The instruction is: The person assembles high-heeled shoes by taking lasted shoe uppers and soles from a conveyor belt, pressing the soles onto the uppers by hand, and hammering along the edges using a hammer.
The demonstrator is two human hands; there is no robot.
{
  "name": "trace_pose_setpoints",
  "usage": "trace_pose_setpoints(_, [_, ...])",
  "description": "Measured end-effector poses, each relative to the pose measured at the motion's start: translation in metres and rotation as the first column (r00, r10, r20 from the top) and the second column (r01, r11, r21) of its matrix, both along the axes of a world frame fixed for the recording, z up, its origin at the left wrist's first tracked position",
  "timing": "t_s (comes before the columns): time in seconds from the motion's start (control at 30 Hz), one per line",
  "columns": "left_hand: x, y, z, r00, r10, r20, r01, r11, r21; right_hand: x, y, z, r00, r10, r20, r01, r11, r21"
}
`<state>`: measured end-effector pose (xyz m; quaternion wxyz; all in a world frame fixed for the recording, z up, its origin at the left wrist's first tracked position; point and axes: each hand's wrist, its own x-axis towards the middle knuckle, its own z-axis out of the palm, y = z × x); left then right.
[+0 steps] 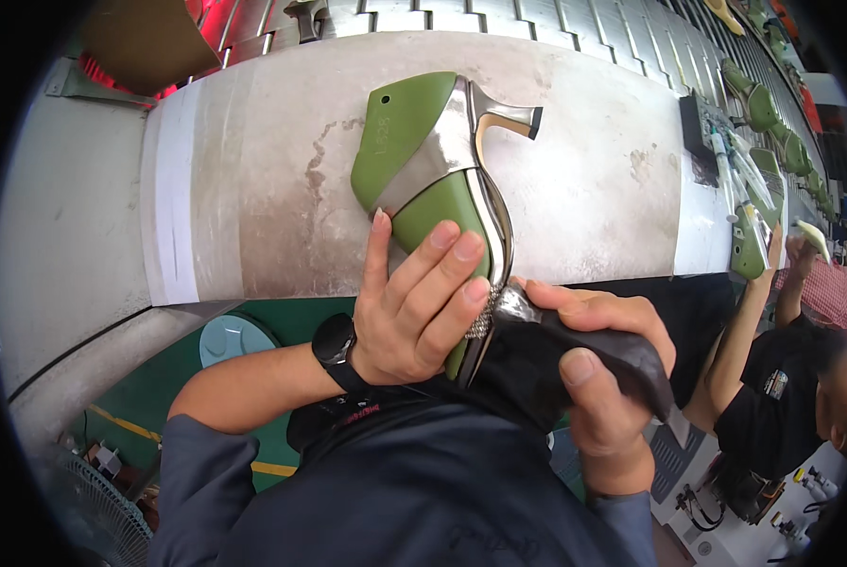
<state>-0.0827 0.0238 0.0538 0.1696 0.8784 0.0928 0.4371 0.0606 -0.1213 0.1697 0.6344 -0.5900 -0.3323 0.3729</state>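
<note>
A silver high-heeled shoe [447,156] sits on a green shoe last [409,123], lying on its side across the near edge of the bench. Its heel points up and to the right, and its toe reaches toward my body. My left hand [419,307] holds the shoe, fingers stretched along the green side near a glittering strap [481,319]. In my right hand [622,369] is a dark-handled tool [598,345] with a rounded, shiny metal end. That metal end meets or nearly meets the sole edge beside the strap; the exact contact is hidden.
The pale, stained bench [594,180] curves across the front. Beyond it runs a slatted metal conveyor [499,19]. Pens [745,175] and more green lasts [792,146] are at the right, where a co-worker [773,387] works. A blue-grey round stool [234,340] stands lower left.
</note>
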Motion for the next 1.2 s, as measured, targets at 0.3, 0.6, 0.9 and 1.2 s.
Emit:
trace_pose_setpoints(0.3, [0.002,-0.005,-0.015,0.997,0.069,0.038,-0.072,0.995,0.063,0.046,0.038,-0.005,0.952,0.001,-0.307,-0.029,0.996,-0.086])
trace_pose_setpoints(0.6, [0.0,-0.012,-0.016,0.998,0.048,0.028,-0.046,0.997,-0.057,0.073,0.082,-0.002,0.97,0.094,-0.225,-0.141,0.969,-0.204])
trace_pose_setpoints(0.9, [-0.005,-0.01,-0.011,1.0,-0.026,-0.013,0.025,0.995,-0.094,0.106,0.134,0.017,0.947,0.299,-0.114,-0.317,0.823,-0.471])
trace_pose_setpoints(1.2, [-0.006,-0.011,-0.008,0.999,-0.032,-0.012,0.03,0.992,-0.12,0.065,0.112,0.011,0.998,-0.016,-0.06,-0.008,0.924,-0.382])
